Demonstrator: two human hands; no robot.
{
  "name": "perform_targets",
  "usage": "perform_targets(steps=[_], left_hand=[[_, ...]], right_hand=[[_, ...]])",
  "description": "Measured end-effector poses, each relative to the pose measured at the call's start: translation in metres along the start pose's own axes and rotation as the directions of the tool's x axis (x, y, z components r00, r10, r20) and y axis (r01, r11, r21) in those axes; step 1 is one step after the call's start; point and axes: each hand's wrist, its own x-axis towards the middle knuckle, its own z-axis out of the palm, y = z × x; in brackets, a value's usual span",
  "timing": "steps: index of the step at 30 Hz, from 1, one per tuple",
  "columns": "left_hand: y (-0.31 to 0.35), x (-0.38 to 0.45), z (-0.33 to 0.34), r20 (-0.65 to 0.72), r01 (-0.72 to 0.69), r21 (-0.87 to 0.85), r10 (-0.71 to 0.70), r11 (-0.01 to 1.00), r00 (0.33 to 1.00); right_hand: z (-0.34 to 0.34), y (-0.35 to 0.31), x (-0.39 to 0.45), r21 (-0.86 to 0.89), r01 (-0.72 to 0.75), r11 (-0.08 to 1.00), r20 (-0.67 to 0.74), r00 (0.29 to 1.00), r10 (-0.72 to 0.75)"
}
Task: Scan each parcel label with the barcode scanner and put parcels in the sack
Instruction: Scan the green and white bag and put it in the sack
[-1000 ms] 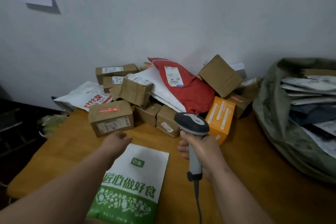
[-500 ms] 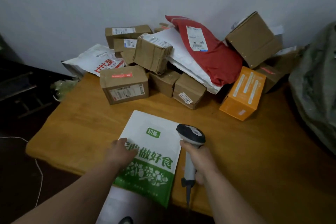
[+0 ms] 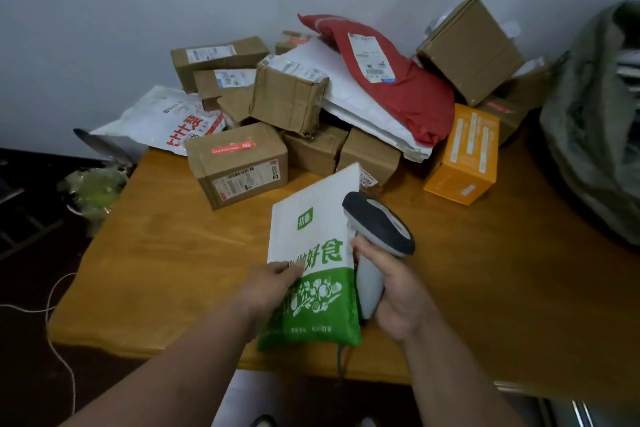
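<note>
My left hand (image 3: 273,282) grips the left edge of a white and green mailer bag (image 3: 311,246) and holds it tilted up off the wooden table (image 3: 502,288). No label shows on its printed face. Just right of the bag, my right hand (image 3: 394,291) holds the grey barcode scanner (image 3: 377,229) by its handle, head pointing away and to the left. The olive green sack (image 3: 595,128) stands at the right edge with flat parcels inside.
A pile of parcels lies against the back wall: brown cartons (image 3: 239,165), a red mailer (image 3: 388,80), a white mailer (image 3: 166,118) and an orange box (image 3: 464,156). The scanner's cable (image 3: 341,357) hangs over the table's front edge. Dark floor with a white cord lies at left.
My left hand went from resting on the flat mailer bag to gripping its edge and lifting it upright. The scanner hand moved closer to the bag. The view dropped toward the table.
</note>
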Motion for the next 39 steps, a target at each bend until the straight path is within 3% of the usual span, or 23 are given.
perform_targets(steps=[3,5,8,12,15,18,24,31,39], left_hand=[[0.021,-0.018,-0.004,0.136,0.001,-0.293,0.041,0.956,0.99],[0.035,-0.027,-0.012,0.357,0.089,-0.474,0.099,0.876,0.929],[0.044,-0.033,-0.025,0.459,0.133,-0.458,0.106,0.879,0.882],[0.04,-0.036,-0.029,0.338,0.083,-0.274,0.015,0.958,0.941],[0.032,-0.038,-0.026,0.119,0.083,-0.186,-0.062,0.979,0.991],[0.024,-0.042,-0.022,-0.014,0.089,-0.201,-0.094,0.976,0.996],[0.017,-0.043,-0.014,-0.091,0.064,-0.36,-0.103,0.931,0.99],[0.06,-0.057,-0.011,-0.194,-0.137,-0.569,0.029,0.811,0.981],[0.119,-0.085,-0.013,-0.288,-0.317,-0.602,0.172,0.733,0.942]], right_hand=[[0.023,-0.016,-0.016,-0.003,0.038,0.999,0.073,0.997,-0.037],[0.037,-0.021,-0.024,-0.055,0.037,0.998,0.105,0.994,-0.031],[0.047,-0.022,-0.029,-0.098,0.083,0.992,0.109,0.991,-0.073],[0.049,-0.021,-0.031,-0.145,0.074,0.987,0.061,0.996,-0.066],[0.041,-0.017,-0.029,-0.176,0.016,0.984,-0.038,0.999,-0.023],[0.023,-0.019,-0.027,-0.168,0.001,0.986,-0.125,0.992,-0.023],[-0.009,-0.039,-0.034,-0.151,0.04,0.988,-0.184,0.981,-0.068],[-0.019,-0.062,-0.058,-0.344,0.245,0.906,-0.069,0.956,-0.284],[-0.015,-0.092,-0.1,-0.527,0.365,0.768,0.107,0.925,-0.366]])
